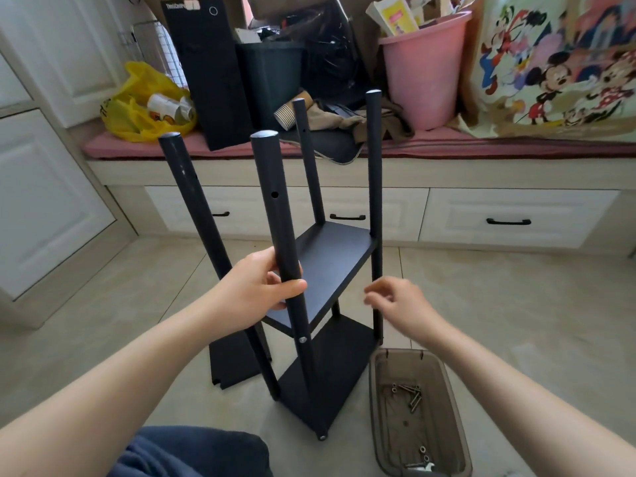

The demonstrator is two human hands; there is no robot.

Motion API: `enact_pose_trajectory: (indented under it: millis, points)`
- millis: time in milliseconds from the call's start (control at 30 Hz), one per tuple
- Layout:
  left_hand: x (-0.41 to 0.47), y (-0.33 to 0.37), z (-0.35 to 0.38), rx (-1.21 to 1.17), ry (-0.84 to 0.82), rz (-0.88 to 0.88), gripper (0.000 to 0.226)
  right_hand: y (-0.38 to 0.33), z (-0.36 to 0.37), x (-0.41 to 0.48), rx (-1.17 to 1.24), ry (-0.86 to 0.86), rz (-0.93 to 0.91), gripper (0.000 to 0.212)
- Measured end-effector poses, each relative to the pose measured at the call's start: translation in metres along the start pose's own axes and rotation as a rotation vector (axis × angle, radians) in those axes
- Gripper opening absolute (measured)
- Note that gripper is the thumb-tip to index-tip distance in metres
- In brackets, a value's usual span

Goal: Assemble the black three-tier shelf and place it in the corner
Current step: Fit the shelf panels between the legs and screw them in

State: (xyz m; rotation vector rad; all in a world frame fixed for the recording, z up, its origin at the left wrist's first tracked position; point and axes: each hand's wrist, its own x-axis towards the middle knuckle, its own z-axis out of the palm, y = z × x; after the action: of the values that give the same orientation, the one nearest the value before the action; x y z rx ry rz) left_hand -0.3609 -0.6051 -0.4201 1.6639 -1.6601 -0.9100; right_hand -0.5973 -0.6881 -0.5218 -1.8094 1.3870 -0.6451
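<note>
So the left hand (261, 290) is wrapped around the front post (282, 235), I guess to steady the half-built shelf (330, 259) standing on the tiles (481, 304). The right hand (395, 304) hovers loose-fingered, holding nothing. The third board (234, 363) lies beside it, and the screws (411, 395) wait in the tray (375, 407).

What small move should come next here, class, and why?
Probably the free right hand should fetch the loose board from the floor: two tiers are fixed, and the pole gripped by the left hand shows an empty upper hole.
</note>
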Motion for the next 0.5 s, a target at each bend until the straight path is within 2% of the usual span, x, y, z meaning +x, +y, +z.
enact_pose_trajectory:
  millis: [200, 400, 500]
  points:
    - [-0.005, -0.014, -0.011, 0.053, 0.082, 0.045, 0.010, -0.009, -0.042, 0.042, 0.062, 0.164, 0.099, 0.031]
    - [-0.011, -0.018, -0.023, 0.114, 0.217, 0.057, 0.024, -0.021, -0.046, 0.068, 0.084, 0.132, 0.168, 0.061]
    - [-0.014, -0.019, -0.033, 0.143, 0.283, 0.064, 0.023, -0.026, -0.039, 0.076, 0.129, 0.105, 0.166, 0.066]
